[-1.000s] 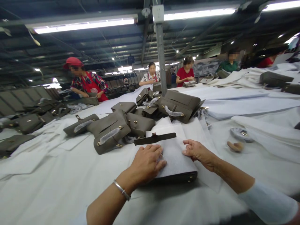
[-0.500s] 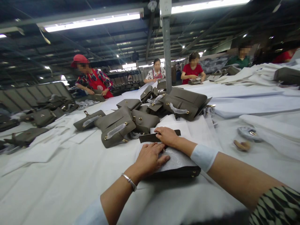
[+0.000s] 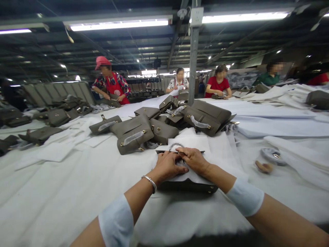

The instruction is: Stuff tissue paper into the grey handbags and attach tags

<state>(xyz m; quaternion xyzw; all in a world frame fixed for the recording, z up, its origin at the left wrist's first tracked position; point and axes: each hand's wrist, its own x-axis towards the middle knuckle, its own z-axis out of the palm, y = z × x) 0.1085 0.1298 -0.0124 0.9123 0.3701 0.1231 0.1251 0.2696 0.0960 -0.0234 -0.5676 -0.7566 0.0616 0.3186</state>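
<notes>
1. Well, the dark bag (image 3: 189, 186) is lying flat on the white-covered counter (image 3: 89, 195), straight ahead of the person, long axis running L–R, w/ a white sheet (image 3: 191, 177) covering its top.
2. R hand (image 3: 197, 160) is angling in, fingertips seemingly pinching the dark flap (image 3: 160, 151) nr its middle, far side.
3. L hand (image 3: 167, 167) is resting on the sheet, thumb spread; can't tell if its fingertips are gripping.
4. Both hands are meeting abt mid-flap, neither clearly nearer; piled bags (image 3: 133, 132) are sitting beyond.
</notes>
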